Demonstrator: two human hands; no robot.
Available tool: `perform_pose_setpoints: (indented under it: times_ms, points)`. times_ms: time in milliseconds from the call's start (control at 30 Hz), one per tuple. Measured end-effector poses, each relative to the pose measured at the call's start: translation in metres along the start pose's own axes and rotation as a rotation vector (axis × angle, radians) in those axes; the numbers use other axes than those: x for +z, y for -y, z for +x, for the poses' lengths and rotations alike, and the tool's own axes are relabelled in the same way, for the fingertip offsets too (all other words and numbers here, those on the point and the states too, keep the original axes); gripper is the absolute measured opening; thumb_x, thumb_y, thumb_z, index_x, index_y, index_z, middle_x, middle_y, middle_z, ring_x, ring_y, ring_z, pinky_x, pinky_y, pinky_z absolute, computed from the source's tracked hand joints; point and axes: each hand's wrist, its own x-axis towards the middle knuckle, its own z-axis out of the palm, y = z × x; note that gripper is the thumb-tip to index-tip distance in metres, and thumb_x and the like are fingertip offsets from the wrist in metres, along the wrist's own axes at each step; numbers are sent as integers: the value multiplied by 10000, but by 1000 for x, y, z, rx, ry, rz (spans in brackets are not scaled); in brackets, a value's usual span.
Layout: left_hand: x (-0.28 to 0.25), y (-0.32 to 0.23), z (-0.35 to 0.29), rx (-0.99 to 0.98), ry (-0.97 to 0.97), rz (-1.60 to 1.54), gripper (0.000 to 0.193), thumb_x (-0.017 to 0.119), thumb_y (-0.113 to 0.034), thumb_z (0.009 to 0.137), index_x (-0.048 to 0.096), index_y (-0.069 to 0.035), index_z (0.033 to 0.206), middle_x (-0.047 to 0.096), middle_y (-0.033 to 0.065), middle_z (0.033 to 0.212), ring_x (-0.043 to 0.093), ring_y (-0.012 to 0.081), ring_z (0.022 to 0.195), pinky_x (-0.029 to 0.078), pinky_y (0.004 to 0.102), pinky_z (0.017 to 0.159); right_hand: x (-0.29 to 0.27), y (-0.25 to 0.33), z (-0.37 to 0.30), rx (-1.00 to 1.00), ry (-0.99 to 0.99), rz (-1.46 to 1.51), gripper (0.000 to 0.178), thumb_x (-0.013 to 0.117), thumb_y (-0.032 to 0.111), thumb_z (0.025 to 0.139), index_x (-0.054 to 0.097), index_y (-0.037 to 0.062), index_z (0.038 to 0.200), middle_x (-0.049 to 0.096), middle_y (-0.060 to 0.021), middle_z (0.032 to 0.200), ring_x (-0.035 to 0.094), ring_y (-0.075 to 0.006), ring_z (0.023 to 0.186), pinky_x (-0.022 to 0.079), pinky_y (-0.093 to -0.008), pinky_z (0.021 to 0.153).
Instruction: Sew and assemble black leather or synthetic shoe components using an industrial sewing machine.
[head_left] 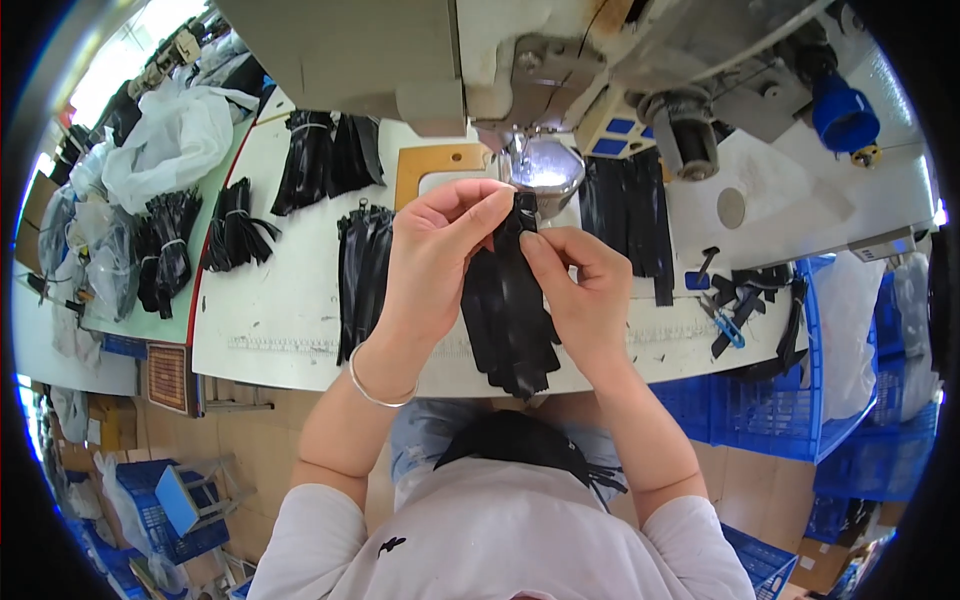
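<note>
While the left hand (440, 240) and right hand (585, 280) pinch their top between closed fingertips, layered, glossy black strips (508, 315) trail from the fingers, just in front of the sewing machine (550, 80).

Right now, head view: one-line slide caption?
Left hand and right hand pinch black strips at a sewing machine over a white table.

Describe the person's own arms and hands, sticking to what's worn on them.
The left hand and right hand wear no gloves. A thin, rounded, silver-coloured bangle circles the left wrist; the right wrist has none. The white sleeves are short, leaving both forearms uncovered.
</note>
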Motion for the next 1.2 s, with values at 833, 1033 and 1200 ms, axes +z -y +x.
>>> perform_pose_setpoints:
  times_ms: [833, 1033, 1200]
  points:
    - [12, 5, 22, -2, -148, -108, 74, 631, -116, 876, 669, -68, 918, 580, -68, 782, 447, 14, 683, 347, 180, 636, 19, 4, 21, 29, -160, 4, 125, 674, 91, 852, 632, -10, 793, 519, 40, 603, 393, 0, 556, 322, -189, 487]
    - [16, 3, 19, -27, -126, -173, 46, 613, -125, 893, 637, -86, 886, 558, -74, 779, 454, 21, 708, 360, 194, 661, 18, 5, 22, 31, -153, -3, 113, 678, 90, 847, 639, -6, 802, 536, 37, 614, 408, 2, 560, 333, -186, 493]
    - [18, 7, 18, 9, -161, -152, 52, 605, -129, 904, 626, -82, 900, 555, -67, 811, 455, 24, 744, 354, 188, 692, 16, 4, 22, 57, -139, 12, 111, 682, 88, 844, 640, -10, 812, 550, 32, 631, 428, -1, 574, 352, -185, 505]
